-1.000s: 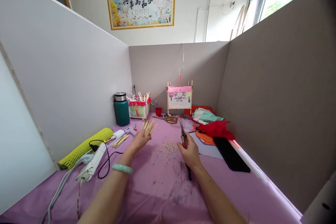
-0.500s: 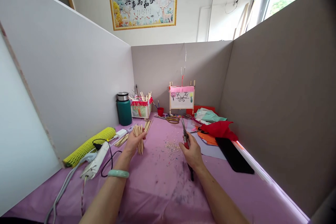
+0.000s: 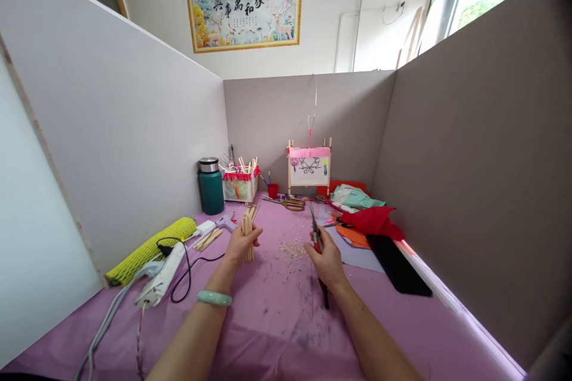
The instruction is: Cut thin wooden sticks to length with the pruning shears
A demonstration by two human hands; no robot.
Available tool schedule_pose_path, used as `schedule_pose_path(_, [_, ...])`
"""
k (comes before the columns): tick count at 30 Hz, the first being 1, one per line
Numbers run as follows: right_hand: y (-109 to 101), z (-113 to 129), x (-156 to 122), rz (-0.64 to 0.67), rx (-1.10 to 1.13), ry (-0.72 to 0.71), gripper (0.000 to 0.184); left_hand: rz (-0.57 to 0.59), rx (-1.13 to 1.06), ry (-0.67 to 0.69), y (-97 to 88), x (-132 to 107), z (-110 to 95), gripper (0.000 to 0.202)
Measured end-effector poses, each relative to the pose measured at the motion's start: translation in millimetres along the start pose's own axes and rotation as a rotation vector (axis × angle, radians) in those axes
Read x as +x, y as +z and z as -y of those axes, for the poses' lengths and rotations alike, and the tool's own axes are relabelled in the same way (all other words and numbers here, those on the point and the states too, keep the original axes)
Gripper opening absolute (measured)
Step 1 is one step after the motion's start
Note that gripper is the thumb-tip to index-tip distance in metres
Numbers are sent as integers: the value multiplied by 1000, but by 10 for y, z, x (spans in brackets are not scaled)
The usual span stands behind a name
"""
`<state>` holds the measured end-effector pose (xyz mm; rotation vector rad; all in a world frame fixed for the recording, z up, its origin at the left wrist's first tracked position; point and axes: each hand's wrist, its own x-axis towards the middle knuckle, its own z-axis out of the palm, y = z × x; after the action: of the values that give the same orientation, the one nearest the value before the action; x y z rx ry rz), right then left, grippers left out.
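My left hand (image 3: 240,244) grips a bundle of thin wooden sticks (image 3: 247,229), held upright with the lower ends on the purple table cover (image 3: 268,321). A green bangle sits on that wrist. My right hand (image 3: 325,261) holds red-handled pliers (image 3: 316,232), jaws pointing up and away, the dark handle end sticking out below the palm. Between the two hands lies a small scatter of wood chips (image 3: 290,248).
At the left lie a power strip (image 3: 161,274) with cables, a yellow foam roll (image 3: 149,249), a glue gun (image 3: 226,221) and loose sticks. A green flask (image 3: 210,186), stick box, paper lantern (image 3: 308,168), scissors, red cloth (image 3: 373,220) and black phone (image 3: 397,271) stand farther back and right.
My left hand turned the stick bundle from tilted in the air to upright and brought it down and right, closer to the right hand. The right hand with the pliers barely moved.
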<state>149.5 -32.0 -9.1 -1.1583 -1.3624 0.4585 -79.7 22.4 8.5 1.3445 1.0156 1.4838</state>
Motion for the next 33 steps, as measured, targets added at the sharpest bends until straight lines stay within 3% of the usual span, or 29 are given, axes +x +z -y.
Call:
schedule_pose_path(4, [-21, 62, 10, 68, 241, -95, 54, -17, 5, -15, 25, -33, 41, 41])
schedule_pose_path(8, [-8, 71, 26, 104, 248, -6, 47, -23, 37, -33, 13, -23, 65, 42])
schedule_pose_path(12, [-30, 92, 5, 156, 403, -44, 52, -40, 93, -7, 72, -62, 20, 37])
schedule_pose_path(19, [-72, 141, -29, 547, 851, 179, 42, 99, 127, 17, 518, -244, -329, 27])
schedule_pose_path(22, [-83, 169, -46, 691, 905, 228, 43, 123, 82, 1, 674, -294, -491, 39])
schedule_pose_path(26, [-131, 246, -78, 884, 960, 265, 48, 167, -74, -90, 747, -312, -628, 56])
schedule_pose_path(33, [-190, 334, -111, 986, 878, 397, 53, 249, -166, -101, 665, -243, -652, 43])
